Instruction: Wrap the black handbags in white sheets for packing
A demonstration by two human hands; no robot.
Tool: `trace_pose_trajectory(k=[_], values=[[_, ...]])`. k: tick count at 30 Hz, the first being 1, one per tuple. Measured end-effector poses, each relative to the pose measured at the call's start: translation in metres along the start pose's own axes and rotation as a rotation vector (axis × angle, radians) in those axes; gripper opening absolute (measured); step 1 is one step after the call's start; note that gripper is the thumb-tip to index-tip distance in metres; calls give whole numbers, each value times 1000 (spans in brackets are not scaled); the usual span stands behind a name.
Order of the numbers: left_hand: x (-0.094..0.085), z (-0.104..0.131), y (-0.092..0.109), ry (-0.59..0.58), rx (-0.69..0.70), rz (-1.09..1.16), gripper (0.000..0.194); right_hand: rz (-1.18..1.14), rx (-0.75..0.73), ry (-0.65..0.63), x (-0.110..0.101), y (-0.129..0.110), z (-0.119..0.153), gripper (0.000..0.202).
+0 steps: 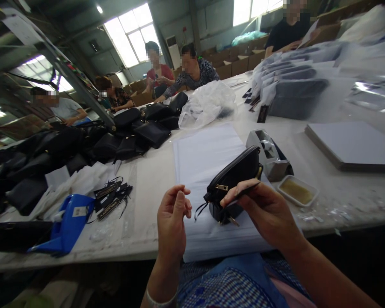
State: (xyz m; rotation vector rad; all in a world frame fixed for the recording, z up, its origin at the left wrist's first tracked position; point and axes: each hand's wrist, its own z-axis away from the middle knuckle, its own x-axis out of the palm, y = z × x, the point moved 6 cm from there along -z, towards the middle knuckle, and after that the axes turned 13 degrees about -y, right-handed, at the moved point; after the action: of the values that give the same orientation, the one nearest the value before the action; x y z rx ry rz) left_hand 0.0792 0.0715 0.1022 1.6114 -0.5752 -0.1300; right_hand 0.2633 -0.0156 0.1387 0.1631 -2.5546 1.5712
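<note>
A black bag with gold zipper pulls and a thin black cord stands on a stack of white sheets in front of me. My right hand is at the bag's near right side, its thumb and fingers pinched on a small dark flat piece. Left of the bag is my left hand, raised over the sheets, fingers curled with the thumb against them. Whether anything small lies between those fingers is hidden.
Beside the bag are a tape dispenser and a shallow white dish. Black bags, tags and a blue tape dispenser lie left. Grey boards and wrapped bags lie right. Several people work beyond.
</note>
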Motion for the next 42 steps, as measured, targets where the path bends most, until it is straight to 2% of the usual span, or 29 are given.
trace_pose_trajectory(k=[2, 4, 7, 10, 16, 19, 22, 24, 26, 29, 31, 35, 37, 42], values=[[-6, 5, 1, 27, 89, -266, 21, 40, 7, 7, -3, 1, 2, 7], [-4, 9, -5, -74, 89, -448, 24, 71, 30, 10, -6, 5, 4, 6], [2, 12, -20, -216, -6, -518, 24, 95, 62, 17, -8, 10, 7, 5], [4, 13, -29, -213, -100, -424, 18, 102, 68, 16, -9, 11, 8, 5], [-2, 20, -33, -157, -201, -281, 27, 134, 43, 4, -12, 10, 10, 9], [-11, 24, -33, -132, -196, -320, 26, 182, 26, -18, -11, 9, 10, 13], [-22, 26, -28, -55, -151, -322, 19, 229, 1, -74, -8, 5, 8, 17], [-27, 27, -25, -7, -143, -192, 15, 271, -14, -117, -4, 3, 7, 18], [-26, 29, -23, -7, -171, 40, 15, 320, -13, -161, 1, 2, 6, 18], [-14, 30, -19, -106, -216, 372, 18, 381, 12, -158, 6, 3, 5, 22], [-6, 30, -15, -175, -206, 477, 18, 433, 0, -137, 9, 1, 4, 24], [5, 23, -13, -213, -158, 497, 13, 535, -85, -159, 22, -7, -3, 19], [9, 19, -15, -212, -158, 465, 22, 563, -95, -153, 25, -9, -6, 24], [12, 10, -20, -170, -136, 212, 29, 676, -101, -144, 33, -10, -11, 36]])
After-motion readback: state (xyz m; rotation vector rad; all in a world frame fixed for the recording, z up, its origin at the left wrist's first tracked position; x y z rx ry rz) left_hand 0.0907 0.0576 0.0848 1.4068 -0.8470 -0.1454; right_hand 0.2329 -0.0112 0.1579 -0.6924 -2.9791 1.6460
